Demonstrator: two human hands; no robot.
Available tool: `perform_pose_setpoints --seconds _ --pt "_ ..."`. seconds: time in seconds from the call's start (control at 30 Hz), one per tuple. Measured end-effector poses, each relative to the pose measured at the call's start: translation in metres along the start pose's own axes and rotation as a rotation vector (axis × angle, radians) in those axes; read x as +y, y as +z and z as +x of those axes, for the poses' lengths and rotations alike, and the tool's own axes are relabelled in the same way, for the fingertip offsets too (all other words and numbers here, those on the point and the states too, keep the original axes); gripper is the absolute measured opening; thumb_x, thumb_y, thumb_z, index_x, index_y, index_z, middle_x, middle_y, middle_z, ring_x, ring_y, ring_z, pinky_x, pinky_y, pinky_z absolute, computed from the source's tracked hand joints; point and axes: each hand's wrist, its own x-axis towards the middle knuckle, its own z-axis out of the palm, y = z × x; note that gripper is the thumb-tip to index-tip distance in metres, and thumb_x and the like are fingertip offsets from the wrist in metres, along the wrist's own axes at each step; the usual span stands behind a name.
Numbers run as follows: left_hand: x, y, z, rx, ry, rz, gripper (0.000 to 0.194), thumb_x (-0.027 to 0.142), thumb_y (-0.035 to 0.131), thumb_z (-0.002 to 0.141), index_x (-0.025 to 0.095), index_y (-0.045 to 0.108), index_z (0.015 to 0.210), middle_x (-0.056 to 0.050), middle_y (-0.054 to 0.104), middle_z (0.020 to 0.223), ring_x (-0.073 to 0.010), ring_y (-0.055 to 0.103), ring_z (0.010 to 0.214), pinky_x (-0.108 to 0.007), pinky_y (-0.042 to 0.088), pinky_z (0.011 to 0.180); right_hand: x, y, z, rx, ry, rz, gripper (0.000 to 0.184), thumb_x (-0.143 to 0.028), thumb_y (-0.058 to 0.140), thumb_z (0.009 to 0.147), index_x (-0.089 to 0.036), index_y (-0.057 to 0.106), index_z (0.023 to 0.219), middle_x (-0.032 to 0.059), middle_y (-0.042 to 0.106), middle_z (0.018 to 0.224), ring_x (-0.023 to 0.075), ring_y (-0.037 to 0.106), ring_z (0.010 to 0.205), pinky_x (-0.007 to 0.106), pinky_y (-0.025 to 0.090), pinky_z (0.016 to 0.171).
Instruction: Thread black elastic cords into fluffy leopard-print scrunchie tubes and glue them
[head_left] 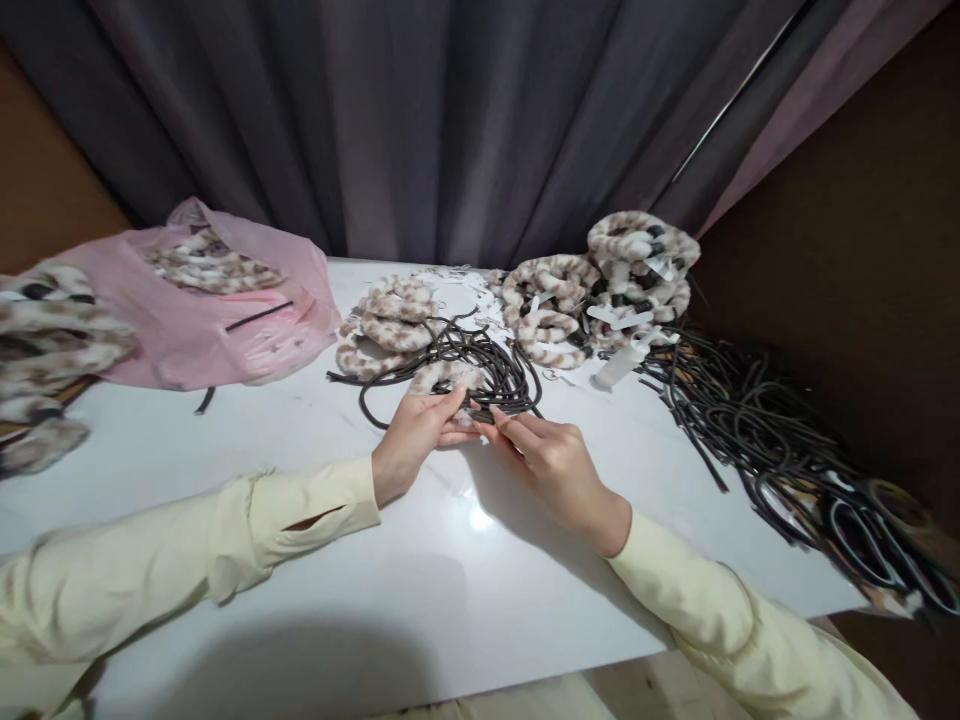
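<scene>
Head cam, L to R: I see a pink bag (172, 345) w/ spotted fur stuff (214, 265) on the tabletop (300, 435). L hand (416, 435), partly curled, thumb on top, has hold of a spotted fur piece (442, 376) approx. mid-tabletop, by dark cords (517, 375). R hand (555, 465), fingertips nearly together, is at the piece's edge; can't tell if it's gripping fur or cord. Far R: white bottle (619, 365), then cord heap (750, 400).

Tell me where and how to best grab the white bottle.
Probably grip the bottle around its body, below the top, coming from the near side: the body faces that way, while furry rings crowd behind and black cords lie to the right.
</scene>
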Motion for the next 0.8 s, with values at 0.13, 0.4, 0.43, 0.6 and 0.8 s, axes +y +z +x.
perform_pose_setpoints --seconds 0.13,0.4,0.43,0.6,0.8 --pt "-0.0016 0.0007 -0.0008 0.011 -0.003 0.006 0.030 0.036 0.058 0.081 0.007 0.064 0.079 -0.012 0.069 0.078 -0.0175 0.068 0.072 -0.031 0.053 0.078 0.0002 0.0008 0.0008 0.013 -0.040 -0.016 0.028 -0.021 0.045 0.091 -0.012 0.062 0.070 0.0003 0.052 0.052 0.0081 0.041 0.042 0.021 0.028 0.044" --pt "-0.0010 0.0048 -0.0009 0.052 0.043 -0.035 0.026 0.034 0.060 0.080 0.008 0.063 0.076 -0.009 0.068 0.069 -0.0160 0.067 0.067 -0.029 0.052 0.076 -0.0015 0.0066 0.0046 -0.017 0.094 0.090 0.030 -0.022 0.042 0.091 -0.012 0.059 0.068 0.0012 0.052 0.054 0.0085 0.044 0.044 0.021 0.028 0.046" --pt "-0.0008 0.0047 -0.0006 0.050 0.041 -0.033 0.026 0.034 0.060 0.080 0.008 0.063 0.076 -0.009 0.068 0.069 -0.0159 0.067 0.066 -0.029 0.052 0.075 -0.0011 0.0064 0.0052 -0.032 0.105 0.098 0.030 -0.022 0.042 0.091 -0.012 0.059 0.068 0.0011 0.052 0.054 0.0085 0.043 0.044 0.021 0.028 0.046" --pt "-0.0002 0.0032 0.0009 0.036 0.020 -0.021 0.028 0.036 0.059 0.080 0.008 0.064 0.080 -0.009 0.068 0.070 -0.0142 0.067 0.065 -0.025 0.053 0.069 0.0004 0.0056 0.0057 -0.051 0.086 0.104 0.032 -0.023 0.042 0.091 -0.013 0.059 0.066 0.0012 0.052 0.054 0.0081 0.042 0.044 0.021 0.027 0.046" --pt "0.0008 0.0039 0.0031 0.102 0.030 0.002 0.026 0.035 0.065 0.075 0.008 0.065 0.072 -0.008 0.068 0.068 -0.0134 0.066 0.062 -0.022 0.053 0.064 -0.0005 0.0043 0.0074 -0.041 0.100 0.162 0.031 -0.023 0.043 0.090 -0.012 0.060 0.066 0.0030 0.056 0.056 0.0091 0.044 0.045 0.022 0.026 0.046"
